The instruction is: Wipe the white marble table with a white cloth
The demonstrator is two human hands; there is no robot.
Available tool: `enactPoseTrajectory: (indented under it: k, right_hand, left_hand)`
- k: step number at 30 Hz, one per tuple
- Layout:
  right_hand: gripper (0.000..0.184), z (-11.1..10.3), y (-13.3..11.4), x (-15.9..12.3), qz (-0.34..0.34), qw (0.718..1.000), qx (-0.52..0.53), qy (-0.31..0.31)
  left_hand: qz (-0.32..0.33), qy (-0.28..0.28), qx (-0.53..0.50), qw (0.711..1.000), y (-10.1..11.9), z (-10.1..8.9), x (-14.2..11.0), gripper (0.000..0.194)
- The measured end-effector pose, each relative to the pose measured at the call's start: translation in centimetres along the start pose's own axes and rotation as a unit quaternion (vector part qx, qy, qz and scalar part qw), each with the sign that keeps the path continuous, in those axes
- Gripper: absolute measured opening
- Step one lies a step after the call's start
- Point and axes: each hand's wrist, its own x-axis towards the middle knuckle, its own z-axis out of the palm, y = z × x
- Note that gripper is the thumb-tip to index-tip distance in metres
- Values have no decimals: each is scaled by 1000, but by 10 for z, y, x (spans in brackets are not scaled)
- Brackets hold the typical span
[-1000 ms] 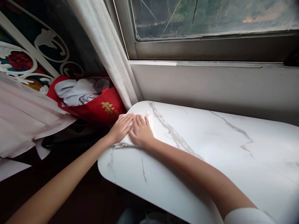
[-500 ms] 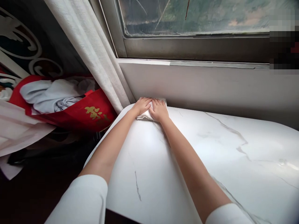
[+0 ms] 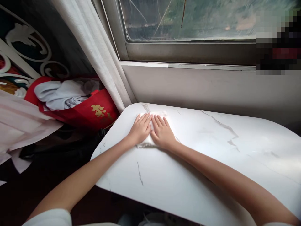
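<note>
A white cloth point(image 3: 148, 143) lies flat on the white marble-patterned table point(image 3: 207, 138), left of its middle. My left hand point(image 3: 140, 128) rests palm down on the cloth's left part, its fingers stretched out and pointing away from me. Beside it, my right hand point(image 3: 162, 130) presses flat on the right part, fingers a little spread. The two hands nearly touch at the thumbs and index fingers. Much of the cloth is hidden beneath them.
Beyond the table's far edge stands a pale wall point(image 3: 188, 89) below a window point(image 3: 188, 22). A white curtain point(image 3: 94, 47) hangs at the far left corner. Left of the table, a red bag point(image 3: 84, 114) holds light grey fabric point(image 3: 66, 94); pale pink fabric point(image 3: 21, 122) hangs nearby.
Both hands and the cloth have slid toward me, away from the table's far edge. My elbows have bent outward. The view has shifted slightly.
</note>
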Motion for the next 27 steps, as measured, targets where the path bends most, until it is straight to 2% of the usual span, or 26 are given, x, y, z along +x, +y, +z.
enactPoseTrajectory:
  k: [4,7,9,12,15,18,23,27]
  right_hand:
    - [60,-20,-36,-83,-45,998,45,-30]
    - [65,-38,-51,-130,-86,990,87,-73]
    - [69,-48,-54,-147,-96,982,118,-109]
    - [72,-56,-50,-146,-69,970,166,-163]
    - [66,-51,-37,-123,-11,968,181,-174]
    - [58,-39,-12,-85,37,981,146,-122]
    - [56,-25,62,-15,48,996,59,-54]
    - [55,-23,122,21,62,997,32,-33]
  left_hand:
    - [25,5,-5,1000,51,-23,-80,51]
    - [50,-11,-3,999,81,-38,-125,58]
    - [61,-17,-1,998,94,-44,-141,61]
    - [70,-21,-5,997,98,-44,-141,62]
    - [68,-26,-16,997,90,-35,-116,56]
    - [40,-30,-18,999,75,-19,-67,51]
    - [18,-44,-14,999,55,11,40,51]
    - [10,-38,-14,999,56,32,110,50]
